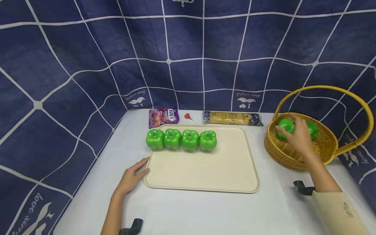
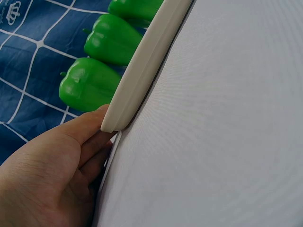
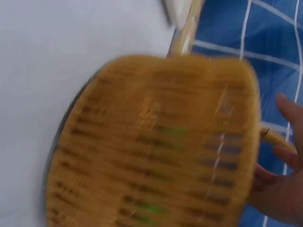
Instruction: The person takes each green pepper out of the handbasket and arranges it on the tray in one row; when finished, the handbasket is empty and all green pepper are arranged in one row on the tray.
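Note:
In the head view my left hand lies at the left edge of a cream tray, its fingers fairly straight and touching the rim. The left wrist view shows the hand against that rim. Several green bell peppers stand in a row along the tray's back left. My right hand reaches into a yellow wicker basket over green bell peppers, thumb and fingers spread. Blurred in the right wrist view, the hand shows beside the basket wall, with no pepper visible between its fingers.
Behind the tray lie a purple candy bag, a small red item and a pack that looks like pasta. The basket's tall handle arches over its right side. A blue checked cloth hangs behind the white table.

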`<action>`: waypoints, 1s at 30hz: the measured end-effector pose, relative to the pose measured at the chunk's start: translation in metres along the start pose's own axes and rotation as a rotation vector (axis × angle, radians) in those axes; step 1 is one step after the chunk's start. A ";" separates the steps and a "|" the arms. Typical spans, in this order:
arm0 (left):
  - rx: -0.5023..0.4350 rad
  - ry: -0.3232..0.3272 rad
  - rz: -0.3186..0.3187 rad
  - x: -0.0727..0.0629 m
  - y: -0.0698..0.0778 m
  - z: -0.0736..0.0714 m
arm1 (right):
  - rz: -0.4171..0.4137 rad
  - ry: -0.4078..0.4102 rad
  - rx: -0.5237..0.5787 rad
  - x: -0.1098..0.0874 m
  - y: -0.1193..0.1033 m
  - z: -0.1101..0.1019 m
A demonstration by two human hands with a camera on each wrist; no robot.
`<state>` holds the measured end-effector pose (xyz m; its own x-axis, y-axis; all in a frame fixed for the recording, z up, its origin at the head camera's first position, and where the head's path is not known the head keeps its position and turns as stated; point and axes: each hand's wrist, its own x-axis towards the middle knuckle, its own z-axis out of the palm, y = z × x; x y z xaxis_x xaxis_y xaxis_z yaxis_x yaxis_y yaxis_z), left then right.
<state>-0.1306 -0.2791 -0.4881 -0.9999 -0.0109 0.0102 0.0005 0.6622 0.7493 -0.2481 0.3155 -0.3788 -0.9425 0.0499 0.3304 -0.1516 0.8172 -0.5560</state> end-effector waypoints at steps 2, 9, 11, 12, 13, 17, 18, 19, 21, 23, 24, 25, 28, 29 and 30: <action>0.004 0.002 0.001 0.000 0.000 0.000 | 0.057 -0.005 -0.008 0.002 0.010 -0.004; 0.003 0.007 0.007 0.000 -0.001 0.000 | 0.130 -0.089 -0.037 0.013 0.039 -0.008; 0.000 0.006 0.010 0.000 -0.001 0.000 | 0.139 -0.131 -0.057 0.015 0.045 -0.008; -0.001 0.007 0.011 0.000 -0.001 0.000 | 0.142 -0.152 -0.066 0.017 0.048 -0.007; -0.001 0.007 0.012 0.000 -0.001 0.000 | 0.144 -0.171 -0.077 0.018 0.050 -0.007; -0.001 0.010 0.013 0.000 -0.002 0.001 | 0.151 -0.236 -0.098 0.021 0.057 -0.004; 0.000 0.010 0.012 0.000 -0.002 0.001 | 0.152 -0.247 -0.098 0.022 0.058 -0.004; 0.001 0.010 0.010 0.000 -0.002 0.001 | 0.154 -0.255 -0.096 0.023 0.059 -0.003; 0.003 0.010 0.007 0.000 -0.002 0.001 | 0.158 -0.271 -0.089 0.024 0.061 -0.003; 0.007 0.010 0.004 0.000 -0.002 0.001 | 0.152 -0.282 -0.081 0.025 0.063 -0.002; 0.007 0.011 0.004 0.000 -0.002 0.001 | 0.149 -0.286 -0.083 0.026 0.064 -0.001; 0.006 0.012 0.005 0.000 -0.002 0.001 | 0.148 -0.293 -0.083 0.026 0.064 -0.001; 0.005 0.014 0.008 0.000 -0.003 0.001 | 0.153 -0.315 -0.087 0.027 0.067 0.001; 0.005 0.015 0.010 0.000 -0.003 0.001 | 0.158 -0.321 -0.088 0.028 0.068 0.002; 0.005 0.015 0.010 0.000 -0.003 0.001 | 0.165 -0.326 -0.091 0.028 0.068 0.003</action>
<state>-0.1309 -0.2799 -0.4911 -0.9995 -0.0155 0.0277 0.0104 0.6661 0.7458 -0.2859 0.3710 -0.4096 -0.9996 0.0117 -0.0265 0.0235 0.8620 -0.5064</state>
